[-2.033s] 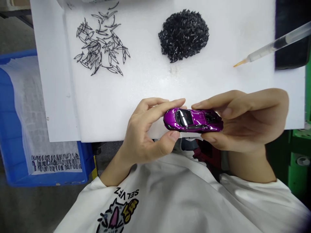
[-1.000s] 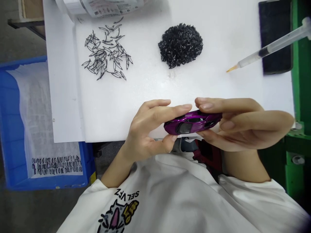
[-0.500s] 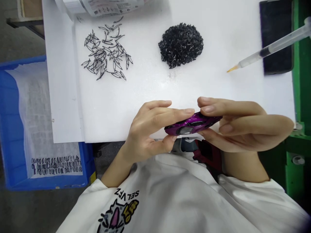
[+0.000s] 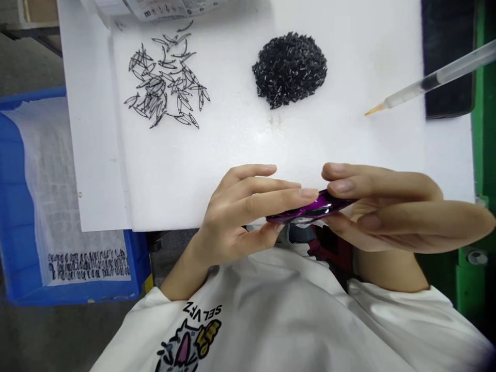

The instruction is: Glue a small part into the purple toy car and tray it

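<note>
Between my two hands is a glossy purple toy car (image 4: 310,211) with dark window areas, raised at the near edge of the white work board (image 4: 201,175). My left hand (image 4: 236,217) pinches its left end, fingers along the top and thumb beneath. Closed on the right end is my right hand (image 4: 391,206), its fingertips above and below; part of the car is hidden behind the fingers. Beyond the hands lie a heap of small shiny black pieces (image 4: 289,70) and, to the left, loose thin black outline-shaped pieces (image 4: 155,93).
At the right, a syringe (image 4: 434,80) with an amber tip reaches over a black flat device (image 4: 449,62). A large labelled container (image 4: 166,8) lies at the top left. Left of the board, a blue crate (image 4: 23,248) holds white sheets with rows of small black pieces.
The purple car has tilted, so less of its window side shows. Both hands have shifted slightly down and right in view, still holding it. The camera view has moved a little.
</note>
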A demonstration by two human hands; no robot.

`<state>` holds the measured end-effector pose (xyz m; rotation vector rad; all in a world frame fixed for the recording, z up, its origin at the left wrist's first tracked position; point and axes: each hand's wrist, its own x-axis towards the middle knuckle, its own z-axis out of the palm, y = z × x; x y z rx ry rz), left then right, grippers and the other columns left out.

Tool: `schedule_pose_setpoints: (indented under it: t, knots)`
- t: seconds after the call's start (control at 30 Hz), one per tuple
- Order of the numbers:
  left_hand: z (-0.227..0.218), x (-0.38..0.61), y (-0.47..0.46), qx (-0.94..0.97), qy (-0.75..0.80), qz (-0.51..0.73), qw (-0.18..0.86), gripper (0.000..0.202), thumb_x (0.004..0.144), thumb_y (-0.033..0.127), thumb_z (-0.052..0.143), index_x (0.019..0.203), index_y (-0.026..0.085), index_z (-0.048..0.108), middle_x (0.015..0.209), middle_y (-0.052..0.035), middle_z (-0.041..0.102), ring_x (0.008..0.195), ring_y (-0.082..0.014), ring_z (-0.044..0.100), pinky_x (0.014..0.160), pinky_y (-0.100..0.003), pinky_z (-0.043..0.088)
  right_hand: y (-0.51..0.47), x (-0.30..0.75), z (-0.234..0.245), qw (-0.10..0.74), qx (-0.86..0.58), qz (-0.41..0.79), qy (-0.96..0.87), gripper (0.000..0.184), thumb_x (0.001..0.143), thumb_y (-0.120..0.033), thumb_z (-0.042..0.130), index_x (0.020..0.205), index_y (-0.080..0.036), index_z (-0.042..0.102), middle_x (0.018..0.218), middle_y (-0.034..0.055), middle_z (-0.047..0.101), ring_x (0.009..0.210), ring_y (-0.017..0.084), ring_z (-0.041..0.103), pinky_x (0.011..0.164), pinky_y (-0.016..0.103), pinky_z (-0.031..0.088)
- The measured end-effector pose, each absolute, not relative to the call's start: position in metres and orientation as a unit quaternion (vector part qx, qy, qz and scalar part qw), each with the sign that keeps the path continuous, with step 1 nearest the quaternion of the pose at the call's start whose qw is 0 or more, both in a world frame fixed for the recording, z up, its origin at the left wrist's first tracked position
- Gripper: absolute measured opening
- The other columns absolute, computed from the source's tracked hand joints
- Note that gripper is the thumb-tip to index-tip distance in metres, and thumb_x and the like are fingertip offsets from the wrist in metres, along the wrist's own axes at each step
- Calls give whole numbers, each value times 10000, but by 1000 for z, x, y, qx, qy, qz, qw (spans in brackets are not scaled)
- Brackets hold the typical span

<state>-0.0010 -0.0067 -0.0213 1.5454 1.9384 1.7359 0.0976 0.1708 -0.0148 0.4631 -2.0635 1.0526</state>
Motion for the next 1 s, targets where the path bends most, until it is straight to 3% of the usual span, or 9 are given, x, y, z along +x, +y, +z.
schedule_pose_setpoints:
  t: [0.13,0.27,0.47,0.57,0.67,0.77,0.9,1.0]
  knots:
    - [-21,0,-7,494,660,563,61,373,828,399,564,1195,390,500,1048,27,676,892,-193,634,907,-445,491,170,98,-14,349,159,441,-812,263,636,-93,742,714,-254,550,1069,-12,646,908,208,663,769,339,625]
    - [-20,-1,-6,493,643,583,63,420,801,373,605,1210,369,507,1065,26,672,932,-191,623,923,-423,482,169,98,-17,304,122,503,-800,307,637,-129,757,817,-291,568,1019,0,658,886,209,668,805,364,606]
    - [-19,-1,-6,469,637,609,54,398,755,392,654,1134,294,588,1006,-10,688,1007,-221,577,867,-407,503,175,99,-25,253,112,551,-787,269,701,-256,724,937,-293,600,1073,23,656,926,185,660,716,250,614]
    - [-20,0,-8,443,650,612,82,404,737,460,662,1091,270,624,990,-37,683,999,-230,573,832,-393,519,176,96,-22,289,158,561,-759,508,652,-167,748,1119,-283,586,1138,15,636,906,173,665,690,231,622]
    - [-20,1,-9,411,660,619,110,408,722,519,663,1029,251,664,956,-52,685,968,-226,583,824,-379,523,176,92,-17,306,169,559,-752,646,601,-118,768,1193,-275,562,1126,21,642,819,198,678,621,294,641]
    - [-18,2,-8,387,665,626,129,359,721,503,674,972,247,690,917,-46,695,945,-217,593,823,-371,523,175,90,-15,309,145,559,-755,595,632,-163,765,1180,-291,571,1058,21,669,837,221,675,523,311,629]
    - [-14,3,-6,381,681,612,126,284,739,468,671,903,238,701,857,-28,703,904,-201,607,802,-356,525,173,90,-15,360,134,566,-729,526,632,-136,745,1136,-210,611,1041,37,673,877,221,664,490,291,622]
    - [-12,3,-5,384,689,602,123,253,750,451,665,867,230,703,824,-21,703,857,-187,618,765,-333,529,172,91,-17,365,104,554,-741,484,661,-182,730,1119,-283,610,1027,14,678,789,212,671,447,296,603]
